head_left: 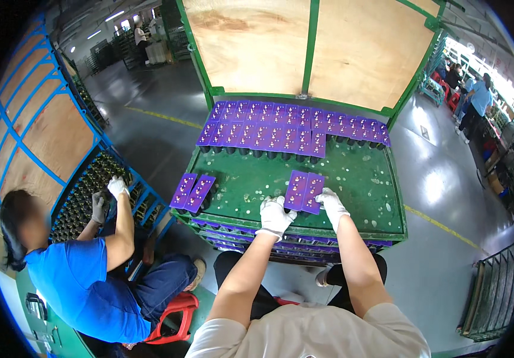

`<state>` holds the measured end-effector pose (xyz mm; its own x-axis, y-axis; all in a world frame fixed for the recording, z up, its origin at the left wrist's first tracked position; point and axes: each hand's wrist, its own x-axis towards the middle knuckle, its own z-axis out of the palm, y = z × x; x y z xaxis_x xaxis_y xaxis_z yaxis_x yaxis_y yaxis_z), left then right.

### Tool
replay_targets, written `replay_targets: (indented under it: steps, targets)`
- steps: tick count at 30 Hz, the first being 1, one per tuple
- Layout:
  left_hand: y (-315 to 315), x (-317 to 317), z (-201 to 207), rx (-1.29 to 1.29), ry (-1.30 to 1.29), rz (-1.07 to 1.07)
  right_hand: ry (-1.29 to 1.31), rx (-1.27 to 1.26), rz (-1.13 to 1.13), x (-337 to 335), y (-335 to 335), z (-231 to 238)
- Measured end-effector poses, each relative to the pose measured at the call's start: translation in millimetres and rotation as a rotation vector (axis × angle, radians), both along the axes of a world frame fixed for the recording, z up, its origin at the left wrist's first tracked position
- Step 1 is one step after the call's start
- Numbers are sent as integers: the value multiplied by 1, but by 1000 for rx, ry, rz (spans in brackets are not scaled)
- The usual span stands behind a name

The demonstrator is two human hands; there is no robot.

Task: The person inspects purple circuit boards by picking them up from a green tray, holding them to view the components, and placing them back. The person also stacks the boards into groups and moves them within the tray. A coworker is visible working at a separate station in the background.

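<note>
My left hand (276,216), in a white glove, is closed at the lower left edge of a purple rectangular card (296,190) with small pale figures on it. A second purple card (312,193) lies side by side with it. My right hand (332,209), also gloved in white, has its fingers curled on that card's right edge. Both cards are tilted over the green tray top (257,182); what is beneath them is hidden. Similar purple cards (263,134) stand in two rows along the far side, with dark round pieces below. Two more cards (192,192) rest at the left edge.
A green-framed wooden panel (257,48) rises behind the tray. At left, a co-worker in a blue shirt (90,286) sits on a red stool (176,316), gloved hands over a rack of small dark parts (81,203). A metal rack (499,286) stands at right; people are farther back.
</note>
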<state>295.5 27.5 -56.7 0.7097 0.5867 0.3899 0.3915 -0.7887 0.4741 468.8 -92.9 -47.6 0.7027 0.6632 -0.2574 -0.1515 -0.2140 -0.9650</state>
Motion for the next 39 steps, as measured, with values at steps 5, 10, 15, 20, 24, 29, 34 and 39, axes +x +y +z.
replay_targets:
  steps: [5,10,15,20,24,29,34,39]
  targets:
    - [-17,-20,0,123,-167,146,60,87,47,5,-8,-11]
    - [-52,-34,-10,134,-181,67,153,206,-15,21,-19,-35]
    - [-60,2,5,55,27,142,-132,76,-18,-21,-14,-21]
    - [-68,34,21,-153,-9,108,-238,54,-58,-17,-25,-34]
    - [-46,28,3,-107,-62,146,-221,-42,-46,-36,-20,-10]
    - [-29,34,5,-209,-237,13,-138,103,-63,-50,-27,14]
    - [-8,28,-11,-182,-274,-69,-276,123,-80,-44,-16,-20]
    - [-11,15,-3,91,-229,43,-178,308,-144,-32,-12,-34]
